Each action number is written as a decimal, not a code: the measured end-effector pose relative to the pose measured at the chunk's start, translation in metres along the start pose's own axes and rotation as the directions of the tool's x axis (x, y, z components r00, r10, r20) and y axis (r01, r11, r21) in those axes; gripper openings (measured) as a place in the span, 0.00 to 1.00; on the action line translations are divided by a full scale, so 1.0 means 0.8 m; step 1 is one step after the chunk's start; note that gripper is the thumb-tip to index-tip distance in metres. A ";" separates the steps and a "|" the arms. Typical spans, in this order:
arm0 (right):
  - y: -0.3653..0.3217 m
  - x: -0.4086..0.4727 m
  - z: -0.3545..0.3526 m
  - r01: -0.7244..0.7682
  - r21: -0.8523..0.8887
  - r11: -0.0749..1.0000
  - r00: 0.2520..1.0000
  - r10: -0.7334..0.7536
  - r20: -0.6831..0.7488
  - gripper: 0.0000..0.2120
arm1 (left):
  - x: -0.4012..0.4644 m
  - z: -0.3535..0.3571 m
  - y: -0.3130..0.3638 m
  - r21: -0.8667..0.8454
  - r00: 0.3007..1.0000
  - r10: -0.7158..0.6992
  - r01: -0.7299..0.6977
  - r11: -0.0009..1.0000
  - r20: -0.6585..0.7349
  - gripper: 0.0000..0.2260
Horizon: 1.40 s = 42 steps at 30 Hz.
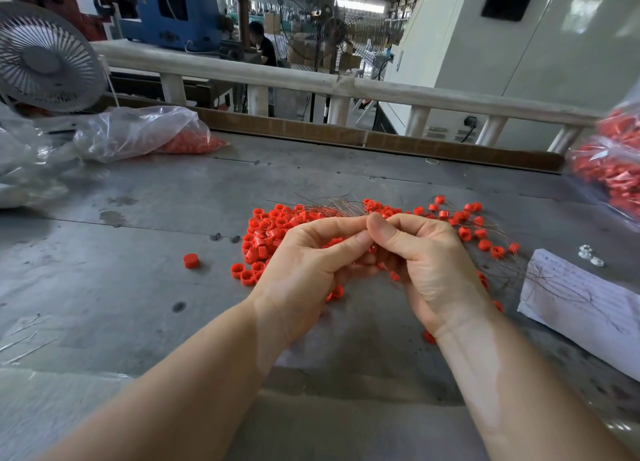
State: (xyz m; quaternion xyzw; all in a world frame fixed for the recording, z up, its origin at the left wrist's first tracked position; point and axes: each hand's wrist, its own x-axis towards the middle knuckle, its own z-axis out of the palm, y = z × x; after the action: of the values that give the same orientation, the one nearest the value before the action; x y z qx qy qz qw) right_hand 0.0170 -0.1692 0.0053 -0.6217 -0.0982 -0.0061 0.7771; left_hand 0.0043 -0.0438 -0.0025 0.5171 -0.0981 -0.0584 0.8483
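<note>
Two hands, left [304, 266] and right [429, 263], pinch wires [329, 208]; paper [581, 297] writing illegible.

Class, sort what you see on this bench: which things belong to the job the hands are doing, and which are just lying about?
In the job: left hand and right hand, fingertips pinched together above the pile; loose red caps; thin wires.

Lying about: desk fan; sheet of paper; small white parts; crumpled clear bags, far left.
</note>
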 end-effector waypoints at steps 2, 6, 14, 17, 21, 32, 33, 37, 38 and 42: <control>-0.001 -0.001 -0.001 -0.016 0.027 1.000 1.000 0.016 0.004 0.12 | 0.000 0.000 0.000 0.001 1.000 -0.002 0.002 1.000 0.007 0.10; 0.001 0.000 -0.002 -0.037 0.026 0.999 0.999 0.037 -0.005 0.10 | -0.001 0.000 0.001 -0.013 1.000 -0.005 0.006 1.000 0.029 0.10; 0.007 0.005 -0.002 -0.078 0.083 0.994 0.995 0.072 0.076 0.13 | -0.002 0.000 0.001 0.014 0.997 0.064 -0.064 0.998 0.050 0.15; 0.008 0.005 0.001 -0.054 0.062 0.997 0.993 0.047 0.104 0.14 | -0.003 0.002 0.002 -0.015 0.996 0.071 -0.071 0.997 0.051 0.14; 0.008 0.003 0.004 -0.028 0.058 0.998 0.995 0.022 0.099 0.14 | -0.004 0.003 0.003 -0.011 0.996 0.073 -0.072 0.997 0.058 0.14; 0.009 0.003 0.003 -0.030 0.060 0.998 0.995 0.025 0.092 0.15 | -0.003 0.000 0.002 0.032 0.996 0.065 -0.066 0.997 0.056 0.14; 0.009 0.003 0.003 -0.037 0.061 0.997 0.994 0.031 0.102 0.14 | -0.002 0.000 0.002 0.030 0.997 0.063 -0.064 0.997 0.046 0.14; 0.006 0.004 -0.001 -0.059 0.100 0.993 0.992 0.047 0.118 0.12 | 0.001 -0.002 0.000 0.048 0.997 0.064 -0.065 0.997 0.034 0.14; 0.006 0.004 -0.002 -0.062 0.103 0.993 0.993 0.051 0.110 0.12 | 0.001 -0.002 0.000 0.045 0.997 0.062 -0.064 0.997 0.043 0.13; 0.005 0.006 -0.004 -0.070 0.107 0.992 0.996 0.064 0.055 0.12 | 0.000 -0.002 -0.001 0.040 0.994 0.078 -0.081 0.996 0.080 0.11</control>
State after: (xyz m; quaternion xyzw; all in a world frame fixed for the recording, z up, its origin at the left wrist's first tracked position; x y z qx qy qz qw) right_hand 0.0225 -0.1705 0.0016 -0.5812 -0.0975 0.0413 0.8068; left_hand 0.0047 -0.0425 -0.0037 0.5284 -0.1533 -0.0427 0.8339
